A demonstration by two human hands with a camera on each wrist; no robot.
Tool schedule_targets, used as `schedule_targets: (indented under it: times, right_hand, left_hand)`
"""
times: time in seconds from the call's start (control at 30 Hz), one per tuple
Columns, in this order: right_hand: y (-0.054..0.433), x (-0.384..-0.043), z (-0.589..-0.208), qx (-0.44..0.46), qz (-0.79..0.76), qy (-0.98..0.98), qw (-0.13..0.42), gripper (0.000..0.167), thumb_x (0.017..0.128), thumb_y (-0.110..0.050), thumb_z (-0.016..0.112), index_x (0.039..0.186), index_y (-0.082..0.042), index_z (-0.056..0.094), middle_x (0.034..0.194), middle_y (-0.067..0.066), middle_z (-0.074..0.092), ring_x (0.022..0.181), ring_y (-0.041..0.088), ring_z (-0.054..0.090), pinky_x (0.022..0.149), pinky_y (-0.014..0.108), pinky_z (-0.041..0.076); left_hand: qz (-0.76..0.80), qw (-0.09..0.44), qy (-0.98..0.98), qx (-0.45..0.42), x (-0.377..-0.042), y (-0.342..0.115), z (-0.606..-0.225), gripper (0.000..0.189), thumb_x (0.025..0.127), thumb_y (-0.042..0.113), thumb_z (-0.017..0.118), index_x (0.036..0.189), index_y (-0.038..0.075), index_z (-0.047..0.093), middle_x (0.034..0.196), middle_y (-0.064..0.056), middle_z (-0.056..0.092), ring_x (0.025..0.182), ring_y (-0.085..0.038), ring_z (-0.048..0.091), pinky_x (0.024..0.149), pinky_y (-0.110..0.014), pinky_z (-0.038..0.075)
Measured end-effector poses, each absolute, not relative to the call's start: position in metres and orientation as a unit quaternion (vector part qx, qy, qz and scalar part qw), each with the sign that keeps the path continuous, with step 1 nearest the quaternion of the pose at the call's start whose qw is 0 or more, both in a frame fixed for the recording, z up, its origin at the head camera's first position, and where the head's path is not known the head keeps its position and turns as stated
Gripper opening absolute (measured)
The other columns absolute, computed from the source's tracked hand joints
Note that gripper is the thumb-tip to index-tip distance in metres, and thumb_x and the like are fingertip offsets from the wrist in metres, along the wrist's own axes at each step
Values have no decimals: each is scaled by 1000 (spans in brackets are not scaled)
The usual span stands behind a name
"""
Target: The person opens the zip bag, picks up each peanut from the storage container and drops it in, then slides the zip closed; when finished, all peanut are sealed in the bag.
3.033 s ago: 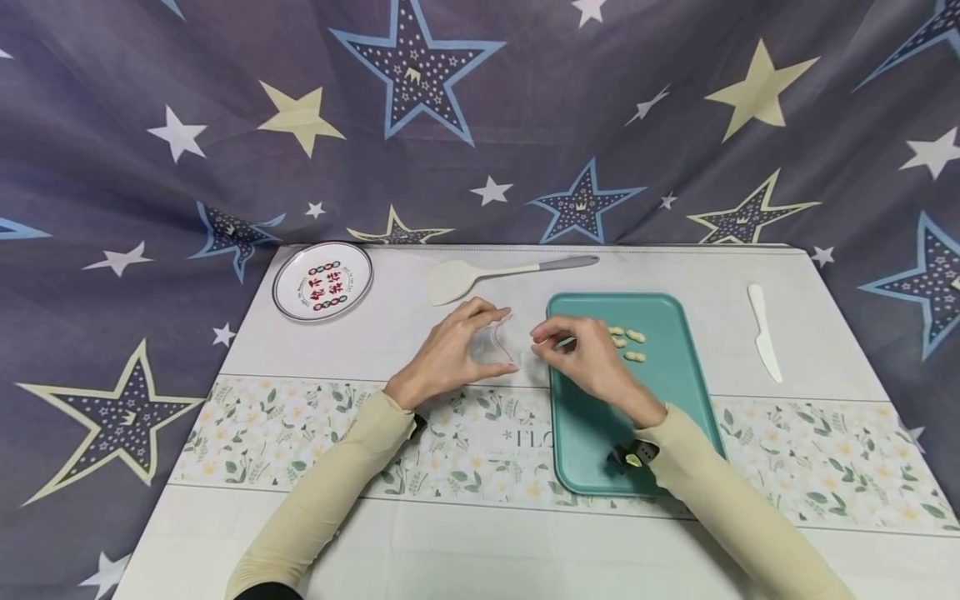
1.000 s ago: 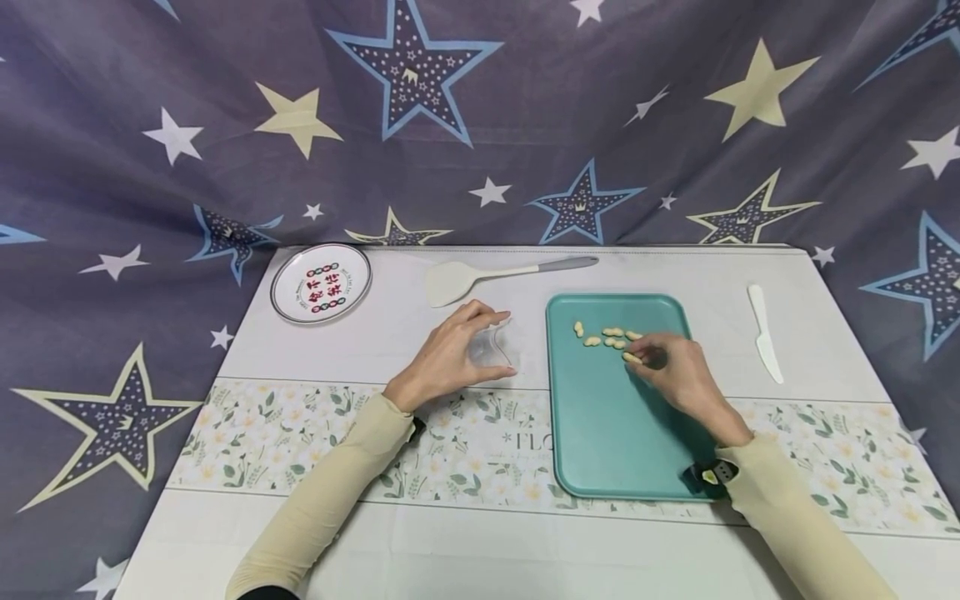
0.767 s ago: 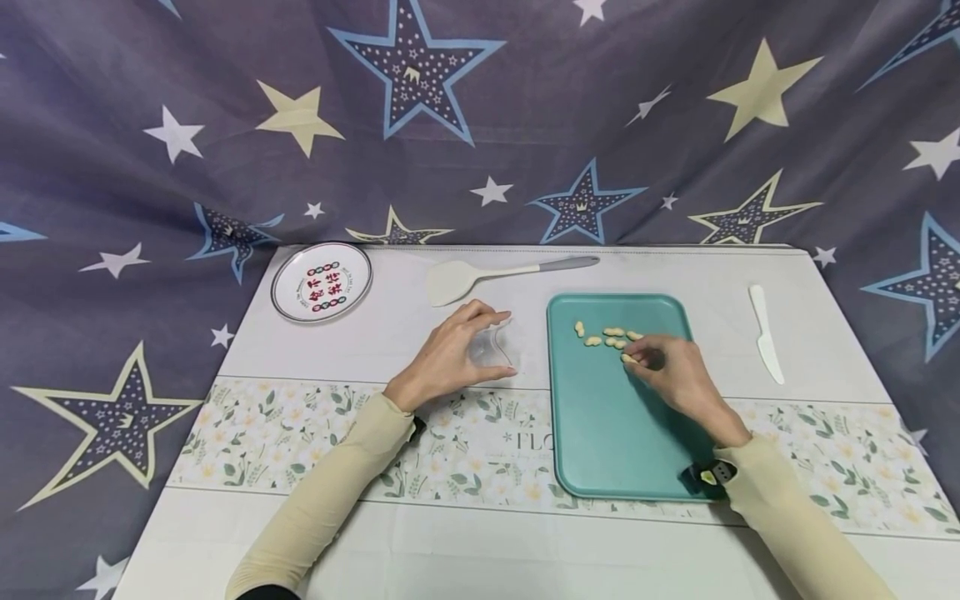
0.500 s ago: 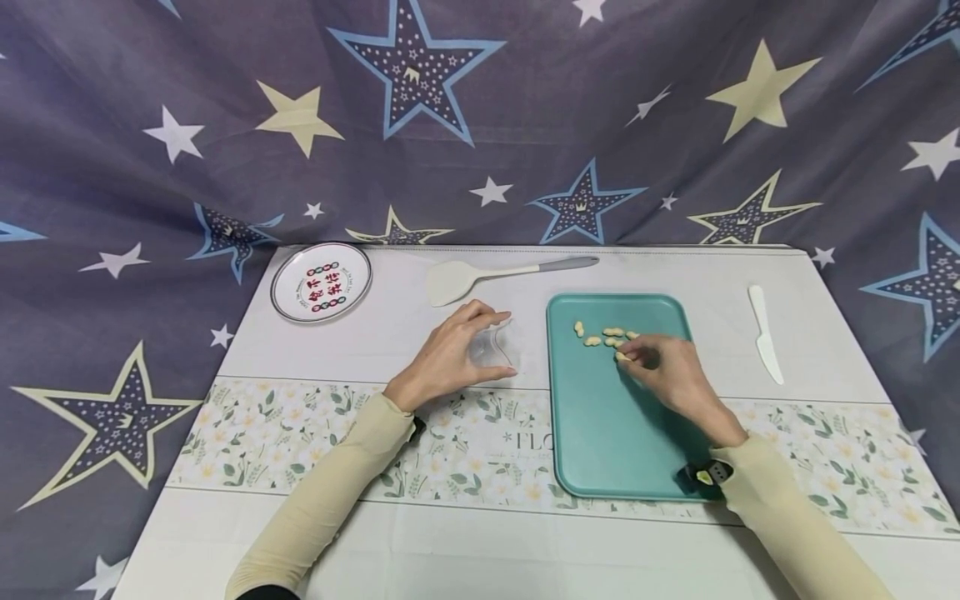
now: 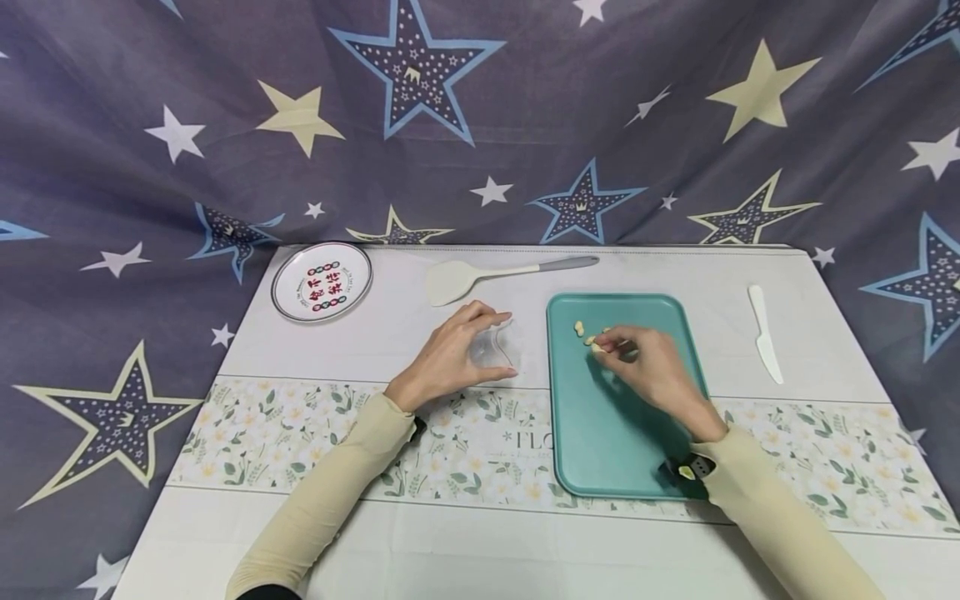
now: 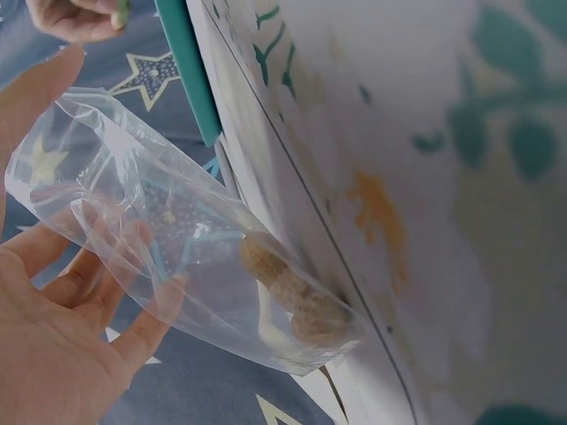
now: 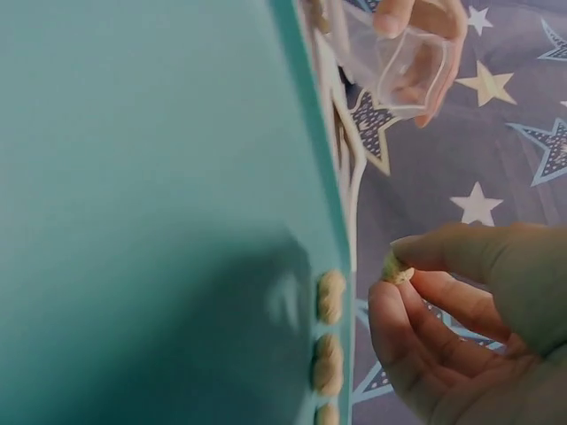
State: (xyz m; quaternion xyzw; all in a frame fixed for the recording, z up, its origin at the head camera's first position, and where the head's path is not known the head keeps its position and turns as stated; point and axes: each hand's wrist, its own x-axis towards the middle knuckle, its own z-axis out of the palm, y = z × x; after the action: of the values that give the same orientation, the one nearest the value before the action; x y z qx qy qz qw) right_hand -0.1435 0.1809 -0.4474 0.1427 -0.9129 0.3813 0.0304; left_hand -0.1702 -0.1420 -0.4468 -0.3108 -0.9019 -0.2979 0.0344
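My left hand (image 5: 447, 348) holds a clear plastic bag (image 5: 491, 348) by its mouth, thumb and fingers spread so the mouth gapes toward the tray. Several peanuts (image 6: 288, 292) lie at the bottom of the bag in the left wrist view. Over the teal tray (image 5: 622, 450), my right hand (image 5: 648, 367) pinches one peanut (image 7: 397, 268) between thumb and fingertips. Two peanuts show on the tray just left of those fingers in the head view, one of them this peanut (image 5: 579, 328); others are partly hidden behind the hand.
A white plate (image 5: 322, 283) with red lettering sits at the back left. Behind the bag lies a cream spatula (image 5: 457, 279) with a grey handle. A white knife (image 5: 763, 333) rests right of the tray. A star-patterned cloth (image 5: 480, 125) hangs behind the table.
My right hand goes from beside the bag's mouth to the tray's right part, where it takes a peanut, then shifts left across the tray with it. The left hand and bag stay put.
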Motion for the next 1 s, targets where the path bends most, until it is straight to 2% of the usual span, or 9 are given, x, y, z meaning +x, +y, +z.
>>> schedule_targets:
  times: [0.1,0.33,0.53,0.77,1.0]
  right_hand:
    - [174,-146,-442,144,389,-909,29,16,93,-10,78,108,-4,79,95,13,80,81,24,76,76,40,64]
    - [156,-150,-433,158,401,-902,28,15,94,-11,78,107,-5,79,95,11,80,80,21,75,72,28,62]
    - [143,-153,-425,174,414,-893,32,13,95,-13,77,106,-7,79,93,9,80,80,20,75,73,32,63]
    - [127,-154,-417,183,430,-884,18,14,95,-13,77,108,-7,79,94,9,79,82,19,75,74,31,63]
    - [109,-155,-416,194,449,-872,-6,14,95,-16,77,108,-9,79,94,8,79,83,18,74,75,32,63]
  left_hand:
    - [-297,38,-901,-314,-171,-142,-447,83,78,50,90,145,11,62,128,-1,59,111,-18,61,97,-39,56]
    - [-294,38,-901,-317,-171,-142,-448,83,79,52,89,146,13,61,128,0,59,108,-14,58,94,-38,55]
    - [-299,38,-900,-315,-172,-141,-446,83,78,52,89,146,13,61,129,1,59,113,-17,60,99,-38,55]
    - [-307,38,-896,-319,-171,-141,-447,83,79,53,89,146,12,61,129,-1,59,113,-22,62,96,-40,56]
    - [-303,40,-898,-316,-170,-141,-448,83,78,53,89,146,14,61,128,1,58,112,-17,61,96,-38,56]
